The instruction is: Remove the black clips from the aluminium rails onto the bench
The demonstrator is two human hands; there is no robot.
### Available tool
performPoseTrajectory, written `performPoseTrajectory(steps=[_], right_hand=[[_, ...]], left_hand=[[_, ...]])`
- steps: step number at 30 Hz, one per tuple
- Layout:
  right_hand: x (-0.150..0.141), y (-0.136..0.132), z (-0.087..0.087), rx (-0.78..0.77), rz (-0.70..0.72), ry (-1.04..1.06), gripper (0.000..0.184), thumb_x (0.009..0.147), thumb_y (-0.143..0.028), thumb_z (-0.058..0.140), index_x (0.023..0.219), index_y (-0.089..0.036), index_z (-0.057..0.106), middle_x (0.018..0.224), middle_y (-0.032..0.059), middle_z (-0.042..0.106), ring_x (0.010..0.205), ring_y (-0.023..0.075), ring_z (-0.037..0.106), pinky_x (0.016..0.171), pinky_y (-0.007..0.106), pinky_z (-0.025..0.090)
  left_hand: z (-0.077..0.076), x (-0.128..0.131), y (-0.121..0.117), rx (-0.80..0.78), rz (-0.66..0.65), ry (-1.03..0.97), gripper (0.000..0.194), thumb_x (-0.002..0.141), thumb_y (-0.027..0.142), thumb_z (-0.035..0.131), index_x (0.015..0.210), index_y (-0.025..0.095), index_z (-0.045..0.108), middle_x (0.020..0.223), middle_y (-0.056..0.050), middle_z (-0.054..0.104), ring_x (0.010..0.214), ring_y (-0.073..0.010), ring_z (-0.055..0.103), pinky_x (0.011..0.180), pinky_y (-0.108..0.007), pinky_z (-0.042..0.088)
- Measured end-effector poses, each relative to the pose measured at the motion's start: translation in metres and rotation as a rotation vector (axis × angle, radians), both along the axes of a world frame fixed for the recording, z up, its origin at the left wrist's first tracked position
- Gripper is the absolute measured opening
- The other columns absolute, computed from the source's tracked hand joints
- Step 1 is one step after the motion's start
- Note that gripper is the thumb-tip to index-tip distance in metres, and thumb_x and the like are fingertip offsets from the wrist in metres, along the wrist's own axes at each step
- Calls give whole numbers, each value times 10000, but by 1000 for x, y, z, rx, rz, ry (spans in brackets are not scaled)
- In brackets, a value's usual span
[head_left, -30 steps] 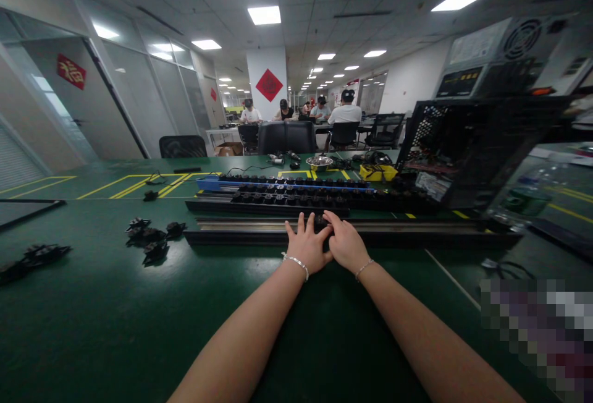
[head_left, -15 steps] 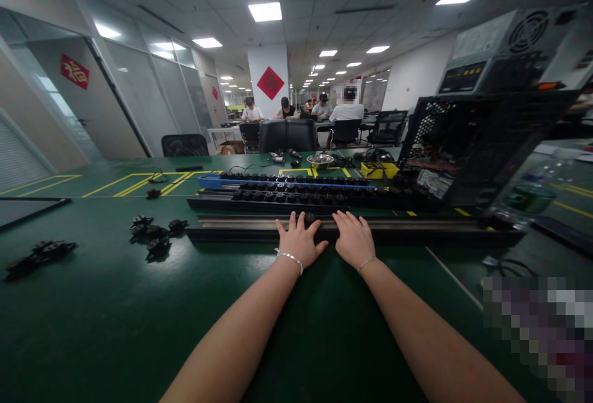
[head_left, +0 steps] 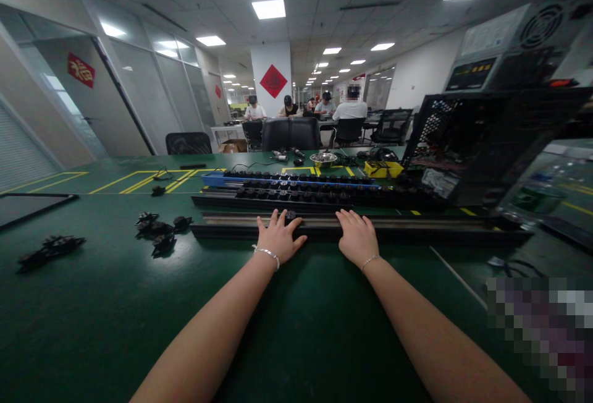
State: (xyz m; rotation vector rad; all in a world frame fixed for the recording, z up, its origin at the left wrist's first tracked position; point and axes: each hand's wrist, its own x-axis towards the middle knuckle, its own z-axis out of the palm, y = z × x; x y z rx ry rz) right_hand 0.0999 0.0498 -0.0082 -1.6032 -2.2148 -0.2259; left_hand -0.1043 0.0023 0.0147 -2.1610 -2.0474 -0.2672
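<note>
Head view: green table fills most of the lower half; open black computer case stands at right, silver power unit on top, likely stacked there to stay off the work area. Long dark rail lies crosswise in front of the person, presumably so both hands reach it evenly. Beyond it, roughly parallel, racks carry rows of black pieces, with a blue strip among them. Left hand has its fingers spread over the rail, thumb out toward the right, not closed around anything visible. Right hand lies on the rail well apart from the left, fingers close together; its thumb is hidden, so whether it pinches the rail edge can't be told. It looks like a steadying hold. Yellow tray and metal bowl sit on the far side, probably as holders for small stuff. Loose black clusters lie at left, within arm's reach. Small black part sits on the rail, just beside the left fingertips, seemingly placed to be guided by them. Versus half a second ago: black part and left hand are farther left along the rail, gap between hands wider, right hand about the same spot. Versus one second ago: hands were touching around the part; now apart.
</note>
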Motion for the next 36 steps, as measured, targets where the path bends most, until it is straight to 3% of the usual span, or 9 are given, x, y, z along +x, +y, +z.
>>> performPoseTrajectory(steps=[16, 36], right_hand=[[0, -1, 1, -9, -2, -4, 577, 761, -84, 380, 1330, -157, 442, 1398, 54, 439, 1303, 203, 327, 1075, 416, 193], [-1, 0, 0, -4, -13, -4, 587, 749, -91, 394, 1328, -171, 446, 1398, 54, 439, 1299, 204, 334, 1070, 426, 207]], left_hand=[[-1, -52, -7, -32, 64, 40, 578, 825, 657, 251, 1338, 416, 367, 1489, -69, 297, 1377, -326, 182, 978, -716, 166], [-1, -113, -16, -77, 247, 24, 590, 830, 641, 233, 1354, 401, 354, 1510, -40, 248, 1373, -335, 195, 988, -702, 199]])
